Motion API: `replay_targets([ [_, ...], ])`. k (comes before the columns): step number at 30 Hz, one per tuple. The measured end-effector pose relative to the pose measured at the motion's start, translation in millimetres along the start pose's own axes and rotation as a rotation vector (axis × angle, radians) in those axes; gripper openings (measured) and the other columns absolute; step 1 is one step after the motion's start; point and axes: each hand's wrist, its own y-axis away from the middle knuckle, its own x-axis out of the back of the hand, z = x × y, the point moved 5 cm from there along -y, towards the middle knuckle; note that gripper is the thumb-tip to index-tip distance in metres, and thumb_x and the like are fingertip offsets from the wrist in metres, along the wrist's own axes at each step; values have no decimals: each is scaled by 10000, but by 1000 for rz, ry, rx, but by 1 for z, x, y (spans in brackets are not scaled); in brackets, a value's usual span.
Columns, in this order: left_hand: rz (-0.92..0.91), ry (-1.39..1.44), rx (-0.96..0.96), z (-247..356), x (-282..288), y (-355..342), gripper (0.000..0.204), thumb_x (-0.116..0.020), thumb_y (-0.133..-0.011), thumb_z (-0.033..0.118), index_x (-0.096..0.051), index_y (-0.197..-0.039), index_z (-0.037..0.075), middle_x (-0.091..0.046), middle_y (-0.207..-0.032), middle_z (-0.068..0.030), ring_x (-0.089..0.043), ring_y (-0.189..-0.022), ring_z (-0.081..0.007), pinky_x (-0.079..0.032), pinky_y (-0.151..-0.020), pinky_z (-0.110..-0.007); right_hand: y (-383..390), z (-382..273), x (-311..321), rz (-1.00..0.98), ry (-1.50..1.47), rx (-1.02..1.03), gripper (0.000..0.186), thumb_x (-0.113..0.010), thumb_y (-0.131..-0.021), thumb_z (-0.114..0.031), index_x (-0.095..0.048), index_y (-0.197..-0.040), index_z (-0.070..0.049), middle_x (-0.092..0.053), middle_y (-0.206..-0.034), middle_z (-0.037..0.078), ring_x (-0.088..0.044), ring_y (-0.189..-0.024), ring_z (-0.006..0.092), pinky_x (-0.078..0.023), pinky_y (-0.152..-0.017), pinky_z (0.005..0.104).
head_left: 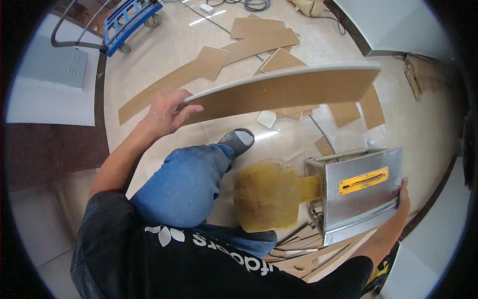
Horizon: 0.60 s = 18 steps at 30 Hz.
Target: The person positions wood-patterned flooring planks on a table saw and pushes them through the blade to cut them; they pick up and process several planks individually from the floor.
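My left hand (172,110) is closed on the near left end of a long brown board (279,93) with a pale upper edge. The board stands on edge in the air, stretching away to the right. My right hand (404,195) grips the right edge of a small table saw (363,200), its thumb side hidden. The saw has a metal top with a yellow slotted insert (363,180); whether a blade stands in the slot I cannot tell. A dusty yellow rounded panel (266,196) joins the saw's left side by a yellow strip.
Brown board offcuts (259,42) lie scattered over the tiled floor ahead. Several strips (311,254) are piled below the saw. My slippered foot (238,142) rests near the yellow panel. A blue trolley (128,22) stands far left, and a dark cable (256,5) lies at the back.
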Motion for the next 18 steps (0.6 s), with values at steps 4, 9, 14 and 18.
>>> replay_targets([
  [4,46,11,-220,9,-3,-20,202,-787,-885,255,-678,-872,85,-633,-693,-107,-642,-640,-292,-490,-578,-387,19,27,75,266,-162,195,888,-394,-1013,-698,-309,-1599,-37,-409,-1582,150,-410,-1432,292,-302,-1192,396],
  [9,-31,-179,-396,17,23,-14,219,-740,-896,298,-602,-848,135,-619,-702,-59,-647,-712,-255,-492,-655,-389,175,-6,-19,956,-400,696,660,-468,-1064,-437,-369,-1549,0,-418,-1582,139,-364,-1472,256,-222,-1235,466],
  [14,-50,-227,-779,49,35,-55,186,-663,-945,281,-568,-871,139,-623,-707,-36,-664,-726,-232,-502,-660,-377,435,-165,-291,815,616,1462,678,-739,-921,-291,-459,-1484,-38,-412,-1586,208,-375,-1477,359,-213,-1239,504],
  [18,-62,-239,-1135,105,41,-68,141,-644,-899,220,-550,-833,140,-629,-654,-38,-664,-678,-251,-490,-664,-381,510,-200,-484,574,1195,1162,667,-797,-829,-191,-532,-1423,-42,-597,-1367,231,-547,-1297,387,-371,-1131,517],
])
